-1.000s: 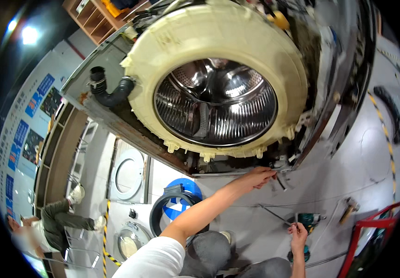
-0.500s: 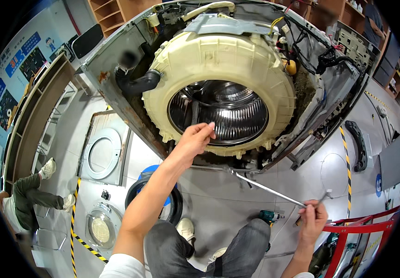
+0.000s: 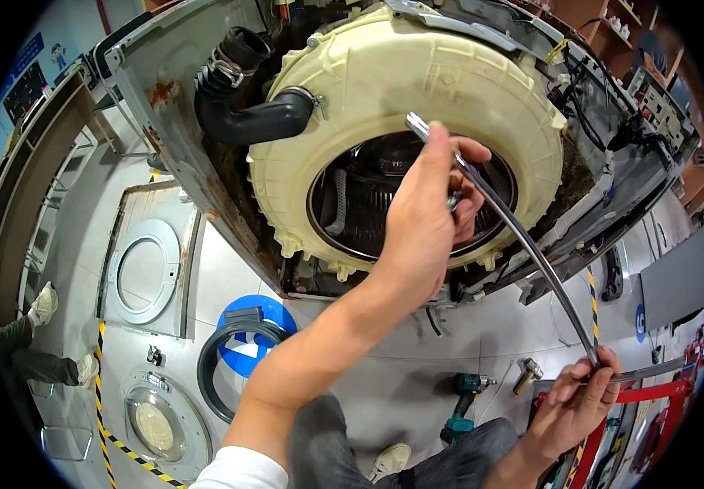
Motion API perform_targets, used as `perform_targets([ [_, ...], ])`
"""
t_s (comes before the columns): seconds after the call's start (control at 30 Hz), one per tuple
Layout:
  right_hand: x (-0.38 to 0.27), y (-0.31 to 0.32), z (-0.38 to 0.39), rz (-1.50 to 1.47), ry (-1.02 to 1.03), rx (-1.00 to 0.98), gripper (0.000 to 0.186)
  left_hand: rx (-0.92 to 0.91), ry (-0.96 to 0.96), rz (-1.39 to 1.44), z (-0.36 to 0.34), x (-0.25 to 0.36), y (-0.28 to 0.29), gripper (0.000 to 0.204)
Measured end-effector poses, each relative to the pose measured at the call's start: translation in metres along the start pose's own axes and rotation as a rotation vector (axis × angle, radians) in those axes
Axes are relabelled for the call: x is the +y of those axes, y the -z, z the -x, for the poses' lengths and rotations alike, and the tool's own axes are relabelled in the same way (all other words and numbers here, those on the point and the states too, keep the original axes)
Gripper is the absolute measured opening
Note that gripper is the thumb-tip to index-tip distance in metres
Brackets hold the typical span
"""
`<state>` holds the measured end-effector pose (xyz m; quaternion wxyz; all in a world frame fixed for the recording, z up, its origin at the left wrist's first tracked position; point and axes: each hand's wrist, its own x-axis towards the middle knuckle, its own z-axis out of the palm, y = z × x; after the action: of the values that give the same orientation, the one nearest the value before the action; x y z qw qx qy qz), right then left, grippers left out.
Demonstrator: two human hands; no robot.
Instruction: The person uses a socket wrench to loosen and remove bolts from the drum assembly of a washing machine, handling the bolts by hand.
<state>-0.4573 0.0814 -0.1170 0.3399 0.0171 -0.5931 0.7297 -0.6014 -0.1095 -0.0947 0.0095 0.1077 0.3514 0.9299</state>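
My left hand (image 3: 421, 216) is closed around the upper end of a long chrome rod-shaped wrench (image 3: 523, 236), in front of the washing machine's tub. A small shiny metal piece (image 3: 453, 200) shows between the same hand's fingers; its kind I cannot make out. Lower right, my right hand (image 3: 576, 403) grips the wrench's other end, where a bar runs off to the right. Behind the hands is the cream plastic tub (image 3: 482, 81) with its round opening and steel drum (image 3: 368, 196). A bent black rubber hose (image 3: 262, 118) joins the tub at the left.
The opened cabinet (image 3: 152, 90) has rusty edges and loose wiring (image 3: 584, 110). On the floor lie a front panel (image 3: 144, 269), a round door (image 3: 164, 424), a black rubber gasket (image 3: 217, 379), a cordless driver (image 3: 464, 403) and a hammer (image 3: 527, 375). A red frame (image 3: 653, 395) stands at right.
My left hand has moved up and right from the drum opening and now holds the wrench's upper end. The wrench has swung upward; my right hand is lower and further right. The view has shifted closer.
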Motion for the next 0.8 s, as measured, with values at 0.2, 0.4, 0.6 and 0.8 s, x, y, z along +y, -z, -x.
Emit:
perform_targets([
  [0.2,-0.015,-0.07,-0.001,0.26,0.127,-0.197,0.033,0.008,0.004,-0.187,-0.025,0.04,-0.002,0.036],
  [0.4,-0.033,-0.138,-0.018,0.389,0.211,-0.357,0.024,0.052,0.001,-0.158,-0.038,0.068,0.021,0.04],
  [0.6,-0.025,-0.183,-0.031,0.652,0.714,-0.652,0.034,0.094,0.025,-0.158,-0.044,0.082,0.034,0.042],
  [0.8,-0.011,-0.217,-0.023,0.759,0.884,-0.673,0.031,0.113,0.07,-0.17,-0.053,0.093,0.062,0.039],
])
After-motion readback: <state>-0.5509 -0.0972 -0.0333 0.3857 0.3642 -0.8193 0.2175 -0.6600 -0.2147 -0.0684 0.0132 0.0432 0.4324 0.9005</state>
